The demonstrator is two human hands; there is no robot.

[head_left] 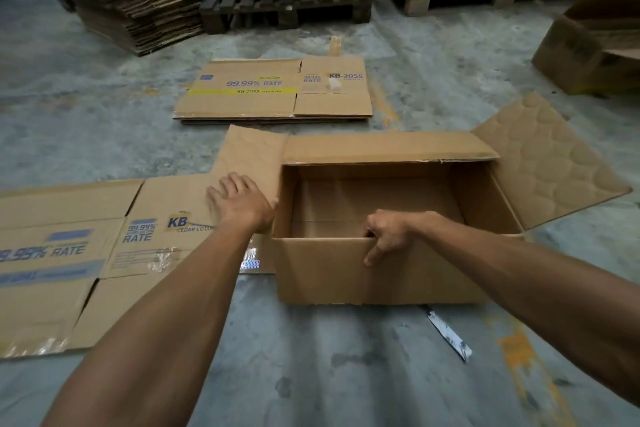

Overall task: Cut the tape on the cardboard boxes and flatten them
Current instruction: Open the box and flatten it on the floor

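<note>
An open cardboard box (pixel 322 274) stands upright on the floor in front of me, its flaps spread outward and its inside bare. My right hand (pixel 389 234) grips the top edge of the box's near wall, fingers curled over into the inside and thumb on the outer face. My left hand (pixel 239 201) lies with straight fingers on the box's left flap (pixel 249 152), just outside the left wall. A flattened printed box (pixel 69 253) lies on the floor to the left, partly under my left arm.
Another flattened box (pixel 273 90) lies on the floor ahead. A strip of cut tape (pixel 448 334) lies near the box's front right corner. A stack of flattened cardboard (pixel 131 0), pallets (pixel 287 7) with boxes, and an open box (pixel 588 45) at the right stand farther back.
</note>
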